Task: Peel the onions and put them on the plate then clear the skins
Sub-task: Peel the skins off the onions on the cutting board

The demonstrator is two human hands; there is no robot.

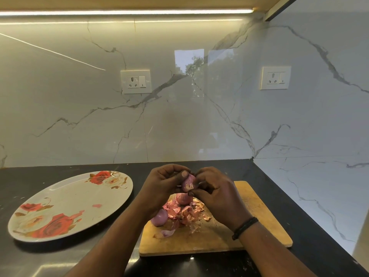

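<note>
A: What does the person wear on the arms?

B: Both forearms are bare, no sleeves are visible up to the lower edge of the picture.

A: Is there anything on the wrists?

B: Yes, on the right wrist there is a black wristband point(245, 227). It looks braided or corded, with several thin strands lying close together, and it goes around the wrist like a narrow ring.

A: And the left wrist?

B: It is bare. The left hand point(162, 183) and the right hand point(216, 193) are bare too, without gloves. One fingernail on the left hand is short and plain.
</note>
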